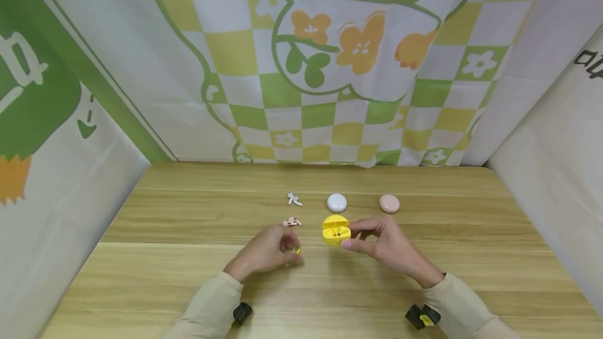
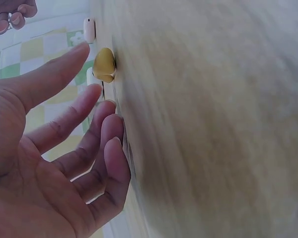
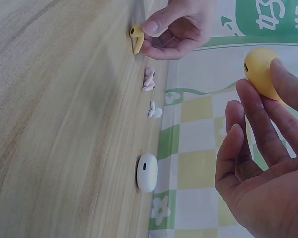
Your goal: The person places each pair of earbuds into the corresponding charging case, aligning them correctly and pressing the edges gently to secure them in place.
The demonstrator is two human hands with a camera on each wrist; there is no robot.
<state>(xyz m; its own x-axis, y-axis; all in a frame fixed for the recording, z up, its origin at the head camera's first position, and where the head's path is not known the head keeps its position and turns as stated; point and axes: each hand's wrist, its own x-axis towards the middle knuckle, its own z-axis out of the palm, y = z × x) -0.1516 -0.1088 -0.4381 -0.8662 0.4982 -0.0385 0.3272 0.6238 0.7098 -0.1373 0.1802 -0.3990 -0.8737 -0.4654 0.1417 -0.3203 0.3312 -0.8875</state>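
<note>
In the head view, my right hand (image 1: 388,247) holds a yellow earbud case (image 1: 336,235) above the table, thumb on the near side. The case's lid stands raised; dark spots show inside. From the right wrist, the case (image 3: 261,72) is gripped between thumb and fingers, with the other fingers of that hand loosely bent. My left hand (image 1: 270,250) is low over the table beside a yellow earbud (image 3: 137,38). In the left wrist view, thumb and forefinger stand apart around that earbud (image 2: 105,63), which sits at the tabletop just past their tips.
Behind my left hand lie pink earbuds (image 1: 292,222), with white earbuds (image 1: 294,199) farther back. A closed white case (image 1: 336,203) and a closed pink case (image 1: 389,203) stand beyond the yellow one. Patterned cloth (image 1: 306,119) hangs at the wooden table's (image 1: 165,213) back edge.
</note>
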